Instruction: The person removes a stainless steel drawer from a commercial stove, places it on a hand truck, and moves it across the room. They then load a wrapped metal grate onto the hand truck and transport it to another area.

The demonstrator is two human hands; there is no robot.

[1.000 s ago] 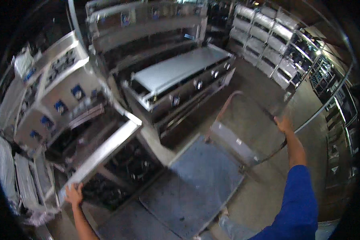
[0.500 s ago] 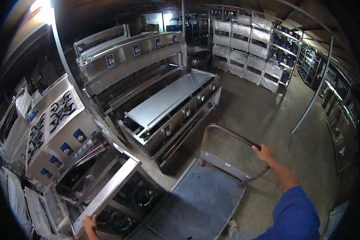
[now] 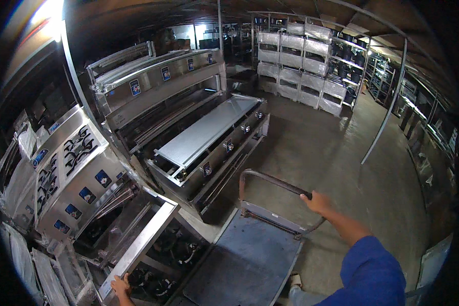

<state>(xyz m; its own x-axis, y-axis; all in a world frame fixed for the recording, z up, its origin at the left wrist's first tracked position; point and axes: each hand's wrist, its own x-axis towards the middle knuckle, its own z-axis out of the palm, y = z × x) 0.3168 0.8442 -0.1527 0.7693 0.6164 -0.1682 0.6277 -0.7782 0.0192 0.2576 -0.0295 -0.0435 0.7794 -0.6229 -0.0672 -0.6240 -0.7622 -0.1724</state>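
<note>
head: r hand (image 3: pixel 319 202) fwd, rnd handle (image 3: pixel 280 182)

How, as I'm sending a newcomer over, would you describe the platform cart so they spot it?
Find the long metal unit topped by a pale panel, then look nearer the camera. The platform cart stands there, the right hand on its tube handle. Its low, flat, bluish deck sets it apart from the boxy stove.

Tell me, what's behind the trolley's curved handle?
Through the handle, gripped by the right hand, grey floor shows beyond. The panel across its lower part and the hand cover whatever lies directly behind them.
</note>
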